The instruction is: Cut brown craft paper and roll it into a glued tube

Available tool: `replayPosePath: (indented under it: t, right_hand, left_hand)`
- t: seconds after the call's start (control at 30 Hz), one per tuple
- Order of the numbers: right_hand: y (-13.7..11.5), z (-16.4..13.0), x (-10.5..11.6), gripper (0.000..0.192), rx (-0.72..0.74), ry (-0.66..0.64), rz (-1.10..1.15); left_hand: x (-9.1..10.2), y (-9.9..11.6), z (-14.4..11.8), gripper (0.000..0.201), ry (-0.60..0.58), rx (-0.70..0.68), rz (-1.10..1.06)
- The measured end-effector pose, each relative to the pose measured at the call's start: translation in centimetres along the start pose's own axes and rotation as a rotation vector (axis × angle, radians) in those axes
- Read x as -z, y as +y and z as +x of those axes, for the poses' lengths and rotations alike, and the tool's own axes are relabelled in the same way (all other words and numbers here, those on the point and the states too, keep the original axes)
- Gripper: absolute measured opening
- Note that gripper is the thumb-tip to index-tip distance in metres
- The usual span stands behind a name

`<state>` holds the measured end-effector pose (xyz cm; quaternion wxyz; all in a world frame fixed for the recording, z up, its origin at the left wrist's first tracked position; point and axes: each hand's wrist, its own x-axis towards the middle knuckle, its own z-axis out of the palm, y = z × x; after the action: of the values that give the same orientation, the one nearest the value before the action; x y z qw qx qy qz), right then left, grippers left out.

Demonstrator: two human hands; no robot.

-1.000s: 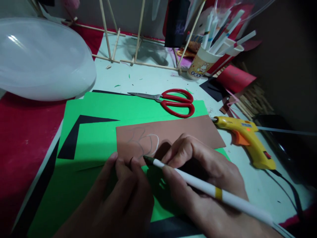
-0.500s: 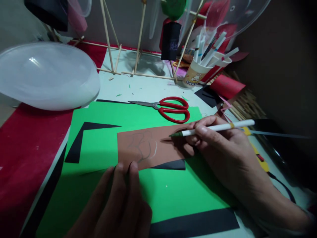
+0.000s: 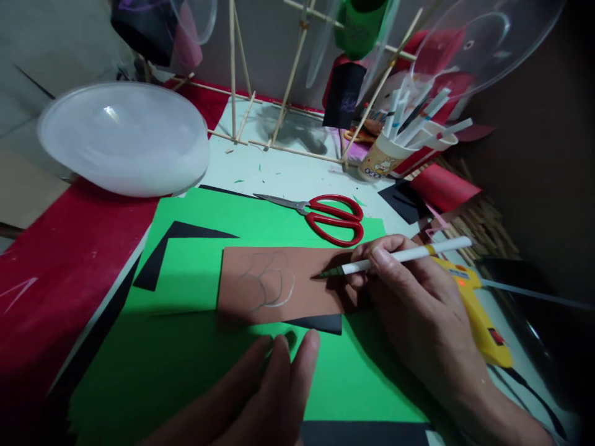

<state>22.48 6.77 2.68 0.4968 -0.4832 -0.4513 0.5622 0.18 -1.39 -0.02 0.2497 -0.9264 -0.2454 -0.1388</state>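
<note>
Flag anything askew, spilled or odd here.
Small green scraps litter the white tabletop beyond the scissors, like uncleared offcuts. A black piece juts crookedly from under the brown sheet, out of line with its edge. No spill shows.

Curve-marked brown paper (image 3: 302,284) flat on green sheets (image 3: 344,384), white pen (image 3: 409,253) aslant over it

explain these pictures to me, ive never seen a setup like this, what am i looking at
No machine here: these are a person's two bare hands, all filmed by one camera worn on the head, looking forward and down. The right hand holds a white pen over a piece of brown paper with curved lines drawn on it. The left hand, with nothing visible in it, is near that paper's lower edge. Underneath is green paper, with scissors resting across it. A yellow glue gun lies to the right.
</note>
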Motion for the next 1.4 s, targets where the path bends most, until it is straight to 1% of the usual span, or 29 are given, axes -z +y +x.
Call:
replayPosePath:
  t: [0.07,0.17,0.27,0.37,0.47,0.53,0.63,0.67,0.77,0.87,0.93,1.07,1.13,1.23,1.3,1.37,1.4]
  right_hand:
    - [-0.1,-0.1,-0.2,0.014,-0.009,-0.005,0.013]
    - [-0.3,-0.2,-0.4,0.016,-0.005,-0.023,0.052]
    - [-0.7,0.0,-0.4,0.019,0.013,-0.01,0.081]
    - [-1.2,0.3,-0.1,0.023,0.047,0.062,0.091]
    - [-1.6,0.7,0.5,0.023,0.132,0.122,0.078]
    - [-1.7,1.0,0.8,0.025,0.17,0.127,0.06]
    - [-1.8,1.3,0.9,0.029,0.173,0.12,0.067]
    - [-1.8,1.4,0.8,0.029,0.168,0.122,0.078]
    - [-1.9,1.4,0.6,0.029,0.15,0.143,0.098]
    - [-2.1,1.4,0.4,0.029,0.127,0.155,0.098]
    - [-2.2,1.3,0.4,0.027,0.117,0.148,0.098]
    - [-2.3,0.9,0.6,0.023,0.148,0.118,0.077]
    - [-2.3,0.6,0.7,0.021,0.16,0.133,0.046]
    - [-2.1,0.1,0.7,0.017,0.195,0.17,-0.012]
    - [-1.9,-0.3,0.5,0.01,0.185,0.118,-0.066]
    - [-1.6,-0.6,0.0,0.002,0.162,0.01,-0.161]
    - [-1.5,-0.6,-0.2,0.003,0.157,-0.04,-0.222]
  left_hand:
    - [-0.1,0.1,0.6,0.022,0.005,0.027,-0.111]
    - [0.2,0.1,1.5,0.011,0.011,0.16,-0.234]
    - [0.6,0.0,2.2,0.015,0.0,0.207,-0.239]
    - [0.8,0.2,2.4,0.015,-0.051,0.218,-0.234]
    - [0.8,0.8,2.2,0.013,-0.006,0.265,-0.2]
    - [0.8,1.1,2.1,0.012,-0.011,0.287,-0.171]
    - [1.1,1.1,2.2,0.01,-0.086,0.26,-0.14]
    - [1.2,1.0,2.2,0.011,-0.092,0.245,-0.135]
    - [1.5,0.6,2.2,0.017,-0.053,0.2,-0.141]
    - [1.4,0.6,1.9,0.021,-0.004,0.199,-0.147]
    - [1.2,0.7,1.6,0.021,-0.004,0.211,-0.155]
    - [0.7,1.1,1.3,0.017,-0.016,0.183,-0.153]
    - [0.4,1.1,1.3,0.016,-0.006,0.191,-0.152]
    - [0.1,1.0,1.5,0.015,0.011,0.239,-0.162]
    - [-0.2,1.0,1.6,0.014,0.019,0.264,-0.164]
    - [-0.5,1.1,1.3,0.013,0.027,0.293,-0.18]
    - [-0.7,1.3,1.1,0.012,0.025,0.308,-0.192]
